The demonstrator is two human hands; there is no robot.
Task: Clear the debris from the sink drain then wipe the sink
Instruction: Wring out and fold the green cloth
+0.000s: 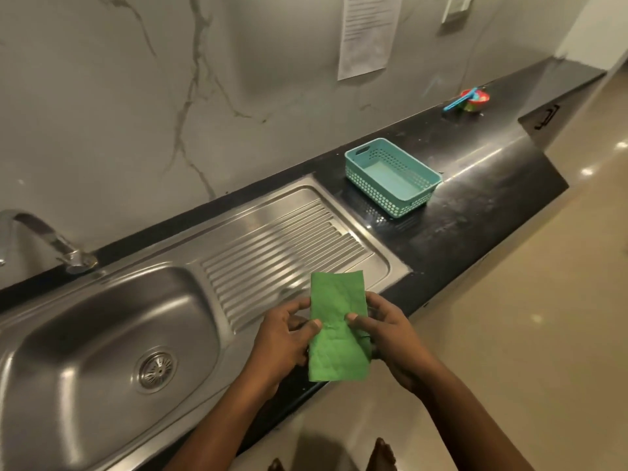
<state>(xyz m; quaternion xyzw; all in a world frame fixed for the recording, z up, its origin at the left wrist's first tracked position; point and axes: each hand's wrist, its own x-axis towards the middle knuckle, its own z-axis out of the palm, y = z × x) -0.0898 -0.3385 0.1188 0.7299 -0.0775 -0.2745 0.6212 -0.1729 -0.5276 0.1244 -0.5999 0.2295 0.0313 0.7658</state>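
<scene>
A folded green cloth is held flat between both hands above the front edge of the counter. My left hand grips its left side with the thumb on top. My right hand grips its right side the same way. The steel sink basin lies to the left, with a round drain strainer at its bottom. No debris shows on the strainer from here. A ribbed steel drainboard runs from the basin toward the cloth.
A chrome tap stands behind the basin at far left. A teal perforated basket sits on the black counter to the right. Farther back stands a small red bowl with a blue utensil. A paper sheet hangs on the marble wall.
</scene>
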